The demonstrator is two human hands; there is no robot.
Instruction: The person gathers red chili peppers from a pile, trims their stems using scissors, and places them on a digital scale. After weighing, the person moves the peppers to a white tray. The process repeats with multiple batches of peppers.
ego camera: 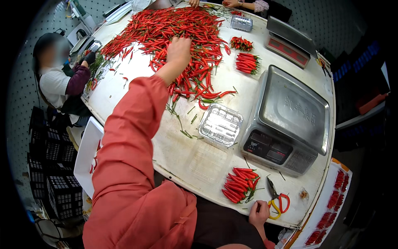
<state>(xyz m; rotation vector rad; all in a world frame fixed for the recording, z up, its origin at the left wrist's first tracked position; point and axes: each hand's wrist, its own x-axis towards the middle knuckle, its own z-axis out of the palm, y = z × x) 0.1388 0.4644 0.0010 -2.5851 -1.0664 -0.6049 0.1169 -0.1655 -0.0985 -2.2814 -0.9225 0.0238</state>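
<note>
My left hand point(179, 51), at the end of a red sleeve, reaches into the large pile of red chili peppers point(174, 23). Its fingers point down into the peppers and are partly hidden, so I cannot tell whether they hold any. At the table's near edge rests my right hand point(259, 213), fingers curled and nothing visible in them. Beside it lie scissors point(276, 200) with one red and one yellow handle. A neat bunch of red chilies point(240, 185) lies just left of the scissors. Further up sits a shiny clear plastic container point(221, 124), with a clear flat lid point(203, 163) nearer me.
A digital scale point(279, 130) with a metal pan stands at right, another scale point(287, 51) beyond it. Packed chilies point(247, 63) lie between scale and pile. A person point(59, 77) works at left; other hands point(231, 3) show at the far edge. A white bin point(88, 155) stands by my left.
</note>
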